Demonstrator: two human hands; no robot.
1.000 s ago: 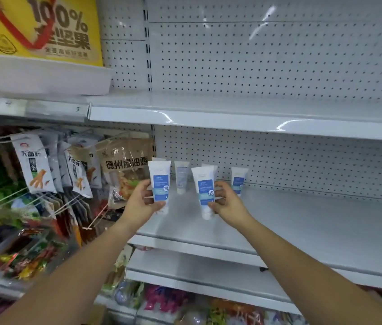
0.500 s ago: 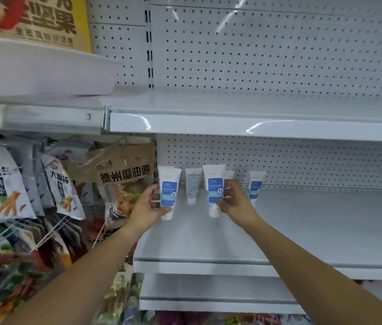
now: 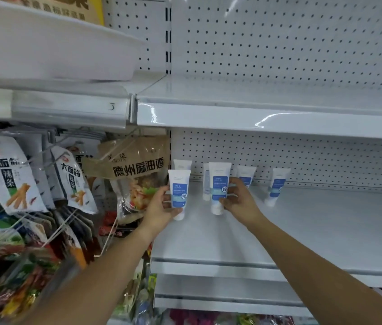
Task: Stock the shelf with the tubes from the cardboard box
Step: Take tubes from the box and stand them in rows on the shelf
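The left hand (image 3: 162, 207) grips one tube (image 3: 178, 193) and the right hand (image 3: 239, 202) grips a second tube (image 3: 219, 186), fingers and thumb curled round each, both cap-down at the left end of the shelf (image 3: 302, 231). Four stocked tubes (image 3: 276, 184) stand along the far wall. Stocking appears to be at an early stage: the shelf's right part is unfilled, and the cardboard box is out of view.

Two front tubes (image 3: 178, 194) before back-row tubes (image 3: 276, 184) on shelf (image 3: 302, 226), snack packets (image 3: 12, 174) hanging left.
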